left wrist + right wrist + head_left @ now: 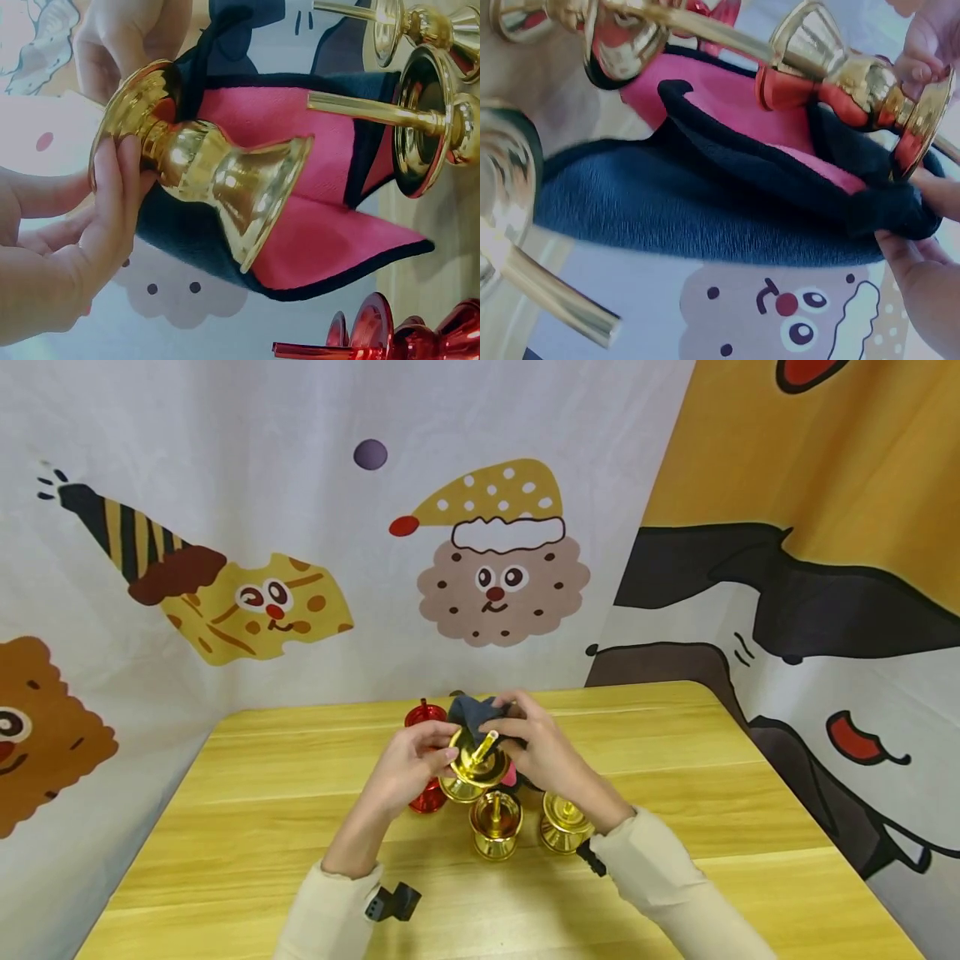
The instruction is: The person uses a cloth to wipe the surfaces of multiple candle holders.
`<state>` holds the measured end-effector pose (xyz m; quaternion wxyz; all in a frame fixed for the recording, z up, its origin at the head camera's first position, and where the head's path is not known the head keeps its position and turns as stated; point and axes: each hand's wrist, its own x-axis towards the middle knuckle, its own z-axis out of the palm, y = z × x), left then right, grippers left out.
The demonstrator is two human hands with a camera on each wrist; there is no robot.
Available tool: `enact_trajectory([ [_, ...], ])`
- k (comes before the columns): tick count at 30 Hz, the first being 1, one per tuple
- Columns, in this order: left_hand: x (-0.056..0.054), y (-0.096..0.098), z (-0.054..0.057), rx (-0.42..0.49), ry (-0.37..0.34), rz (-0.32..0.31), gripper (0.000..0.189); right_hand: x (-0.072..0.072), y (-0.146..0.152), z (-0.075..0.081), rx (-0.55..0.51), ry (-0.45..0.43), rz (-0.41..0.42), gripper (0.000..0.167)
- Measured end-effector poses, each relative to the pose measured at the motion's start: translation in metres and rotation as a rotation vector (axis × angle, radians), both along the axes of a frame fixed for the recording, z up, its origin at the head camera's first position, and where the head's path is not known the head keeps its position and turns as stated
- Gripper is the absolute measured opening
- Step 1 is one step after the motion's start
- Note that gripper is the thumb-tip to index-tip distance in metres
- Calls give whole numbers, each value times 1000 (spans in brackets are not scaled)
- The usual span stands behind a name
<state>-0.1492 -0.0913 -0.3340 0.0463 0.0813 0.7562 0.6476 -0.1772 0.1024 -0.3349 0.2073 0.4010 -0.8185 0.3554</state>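
Observation:
My left hand pinches the wide dish of a gold candle holder, tilted and raised over the table. A thin stem stands up from that dish. My right hand pinches a cloth, dark blue on one side and pink on the other. In the left wrist view, the cloth hangs open behind the candle holder. The right wrist view shows the cloth's dark edge bunched at the dish, between my right thumb and fingers; part of that contact is hidden.
Two more gold candle holders stand on the wooden table, nearer to me. Red candle holders stand left of the cloth, partly behind my left hand. A printed curtain hangs behind the table.

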Motion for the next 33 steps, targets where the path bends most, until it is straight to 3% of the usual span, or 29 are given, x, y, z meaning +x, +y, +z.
enact_trajectory([
  [3, 0, 1, 0, 37, -38, 23, 27, 1, 2, 3, 14, -4, -16, 28],
  [6, 0, 2, -1, 117, -90, 106, 27, 7, 1, 2, 12, -46, -78, 26],
  [9, 0, 3, -4, 191, -105, 181, 28, 17, -2, -1, -10, -87, -117, 27],
  [11, 0, 3, -5, 215, -91, 198, 28, 22, -4, -3, -29, -103, -122, 27],
  [14, 0, 2, -6, 173, -60, 165, 28, 24, -5, -4, -46, -122, -132, 27],
  [21, 1, -1, -6, -11, 16, -40, 30, 15, -1, -1, -2, -97, -75, 29],
  [23, 1, -1, -6, -20, 11, -48, 29, 14, 0, 0, 11, -99, -58, 29],
  [27, 1, 0, -5, 60, -42, 27, 27, 14, 1, 2, -1, -158, -86, 26],
  [33, -2, -6, -3, 269, -120, 174, 29, 18, 6, 4, -203, -360, -100, 26],
])
